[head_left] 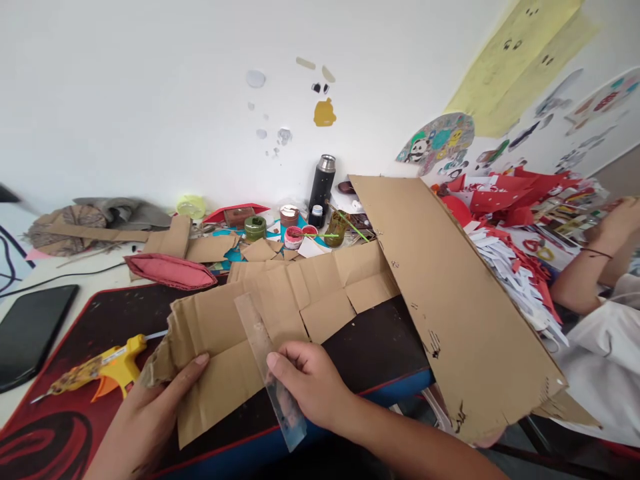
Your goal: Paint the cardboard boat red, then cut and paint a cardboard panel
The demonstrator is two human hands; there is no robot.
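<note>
Head view shows the left hand (145,413) gripping a creased brown cardboard sheet (265,313) beside the yellow glue gun (107,367), while right-hand fingers (287,367) pinch a clear plastic ruler (267,363) against it; press flat, I judge.

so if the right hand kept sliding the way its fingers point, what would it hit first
The right hand points left across the cardboard piece, pinning the clear ruler. Going on, it would probably meet the left hand's thumb first, then the yellow glue gun; depth is unclear.
</note>
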